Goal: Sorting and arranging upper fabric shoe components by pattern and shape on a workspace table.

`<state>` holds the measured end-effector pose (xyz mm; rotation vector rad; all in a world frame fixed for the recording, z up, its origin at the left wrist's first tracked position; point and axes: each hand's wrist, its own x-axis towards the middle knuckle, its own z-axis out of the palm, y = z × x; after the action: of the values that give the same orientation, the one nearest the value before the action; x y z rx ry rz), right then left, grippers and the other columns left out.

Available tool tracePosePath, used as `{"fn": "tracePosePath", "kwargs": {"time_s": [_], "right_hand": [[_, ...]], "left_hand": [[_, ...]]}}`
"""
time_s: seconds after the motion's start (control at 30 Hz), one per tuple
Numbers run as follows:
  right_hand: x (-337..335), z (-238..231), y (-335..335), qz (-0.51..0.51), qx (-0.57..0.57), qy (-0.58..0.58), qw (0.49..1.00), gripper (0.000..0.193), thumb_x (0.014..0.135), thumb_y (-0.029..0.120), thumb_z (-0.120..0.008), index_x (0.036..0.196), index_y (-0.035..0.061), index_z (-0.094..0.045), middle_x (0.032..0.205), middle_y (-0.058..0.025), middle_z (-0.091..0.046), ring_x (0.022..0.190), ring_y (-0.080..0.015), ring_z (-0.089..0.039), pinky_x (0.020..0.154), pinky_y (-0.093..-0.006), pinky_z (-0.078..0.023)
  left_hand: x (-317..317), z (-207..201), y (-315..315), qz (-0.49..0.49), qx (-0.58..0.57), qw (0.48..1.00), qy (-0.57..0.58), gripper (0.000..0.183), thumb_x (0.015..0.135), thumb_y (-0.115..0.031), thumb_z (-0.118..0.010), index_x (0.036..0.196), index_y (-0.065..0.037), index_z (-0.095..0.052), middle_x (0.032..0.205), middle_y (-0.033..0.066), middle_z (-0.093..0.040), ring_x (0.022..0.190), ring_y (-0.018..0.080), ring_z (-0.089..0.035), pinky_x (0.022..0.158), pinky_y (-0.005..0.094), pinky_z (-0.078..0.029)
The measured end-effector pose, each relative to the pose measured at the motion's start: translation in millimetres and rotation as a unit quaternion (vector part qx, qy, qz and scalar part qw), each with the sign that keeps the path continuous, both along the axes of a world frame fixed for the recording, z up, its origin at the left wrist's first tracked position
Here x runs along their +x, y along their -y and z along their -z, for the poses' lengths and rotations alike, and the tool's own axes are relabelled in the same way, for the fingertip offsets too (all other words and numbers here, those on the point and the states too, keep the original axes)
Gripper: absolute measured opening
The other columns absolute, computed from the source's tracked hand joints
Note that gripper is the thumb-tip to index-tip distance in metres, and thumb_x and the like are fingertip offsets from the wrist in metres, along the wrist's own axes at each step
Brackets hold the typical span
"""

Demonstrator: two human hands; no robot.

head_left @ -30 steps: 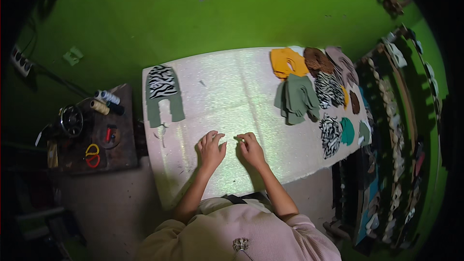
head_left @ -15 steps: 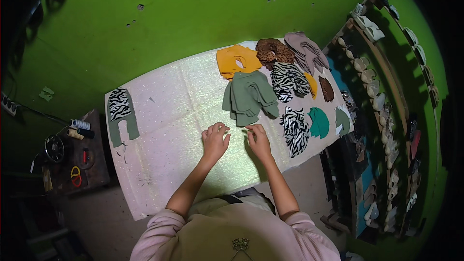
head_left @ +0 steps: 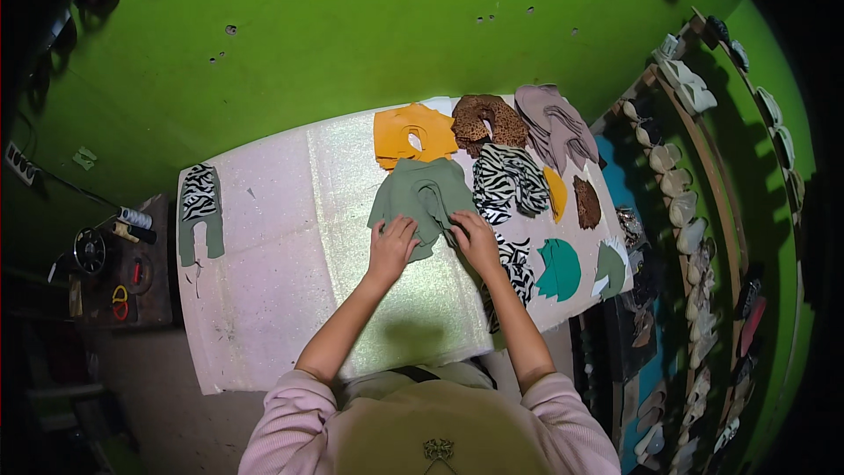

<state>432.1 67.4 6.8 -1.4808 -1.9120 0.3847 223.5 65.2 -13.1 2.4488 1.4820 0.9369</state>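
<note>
A stack of sage-green U-shaped cut pieces (head_left: 409, 182) lies on the table before me, its two legs pointing toward me. My left hand (head_left: 393, 251) rests on the lower left leg, fingers bent over it and thumb apart. Along the edge of the right leg, my right hand (head_left: 476, 242) touches the stack with its fingers spread from the thumb. Neither hand visibly lifts a piece. Zebra-patterned pieces (head_left: 515, 255) lie partly hidden under my right hand and forearm.
Behind the stack lie yellow pieces (head_left: 413, 134), leopard-print pieces (head_left: 492, 119) and taupe pieces (head_left: 549, 123). Teal pieces (head_left: 560, 270) sit at the right. One zebra-and-green piece (head_left: 202, 211) is at the table's (head_left: 264, 299) left end. Left stands a sewing machine (head_left: 90, 251); shoe racks (head_left: 694, 237) line the right.
Both hands have moved forward from bare table onto the green stack. The stack's legs now sit closer together, its outline more compact. The whole view has shifted slightly.
</note>
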Motion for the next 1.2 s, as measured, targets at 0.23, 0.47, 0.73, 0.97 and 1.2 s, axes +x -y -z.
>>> {"fn": "tracePosePath", "kwargs": {"time_s": [0.23, 0.47, 0.73, 0.97, 1.2], "right_hand": [[5, 23, -23, 0.003, -0.025, 0.044, 0.999, 0.029, 0.078, 0.02, -0.068, 0.104, 0.0079, -0.065, 0.11, -0.0085, -0.057, 0.103, -0.0271, -0.054, 0.085, -0.0367, -0.042], [10, 27, -30, 0.011, -0.008, -0.025, 1.0, 0.014, 0.084, 0.015, -0.062, 0.094, 0.0058, -0.067, 0.094, -0.0074, -0.064, 0.088, -0.0271, -0.059, 0.078, -0.036, -0.046], [2, -19, -30, 0.067, 0.094, -0.043, 0.992, 0.011, 0.087, 0.01, -0.058, 0.093, 0.0036, -0.064, 0.093, -0.0103, -0.065, 0.088, -0.029, -0.059, 0.077, -0.0362, -0.045], [-12, -56, 27, 0.042, 0.18, -0.048, 0.982, 0.014, 0.084, 0.006, -0.06, 0.098, 0.0049, -0.062, 0.092, -0.0076, -0.065, 0.089, -0.0257, -0.059, 0.079, -0.0349, -0.043], [-18, -18, 140, -0.137, 0.145, 0.103, 0.975, 0.022, 0.076, 0.013, -0.069, 0.098, 0.0108, -0.063, 0.097, -0.0027, -0.064, 0.091, -0.0214, -0.058, 0.079, -0.0341, -0.042]], "left_hand": [[5, 3, -8, -0.028, -0.019, 0.999, -0.015, 0.037, 0.079, -0.023, -0.067, 0.112, -0.009, -0.058, 0.112, 0.0043, -0.059, 0.108, 0.0181, -0.054, 0.092, 0.0399, -0.032], [3, 2, -12, -0.036, -0.01, 0.999, 0.002, 0.021, 0.083, -0.02, -0.063, 0.101, -0.009, -0.061, 0.104, 0.0033, -0.062, 0.1, 0.0181, -0.057, 0.089, 0.0389, -0.033], [-1, -35, -22, -0.037, 0.098, 0.993, 0.045, 0.013, 0.083, -0.008, -0.06, 0.096, -0.007, -0.062, 0.098, 0.0056, -0.063, 0.087, 0.0204, -0.06, 0.081, 0.0342, -0.039], [-26, -75, 32, 0.046, 0.154, 0.985, 0.071, 0.03, 0.071, -0.002, -0.066, 0.101, -0.008, -0.064, 0.098, 0.0054, -0.063, 0.09, 0.0214, -0.061, 0.084, 0.0369, -0.04], [-61, -28, 137, 0.154, 0.096, 0.983, 0.037, 0.027, 0.071, -0.006, -0.069, 0.098, -0.009, -0.066, 0.096, 0.0043, -0.063, 0.089, 0.0188, -0.062, 0.082, 0.0358, -0.043]]}}
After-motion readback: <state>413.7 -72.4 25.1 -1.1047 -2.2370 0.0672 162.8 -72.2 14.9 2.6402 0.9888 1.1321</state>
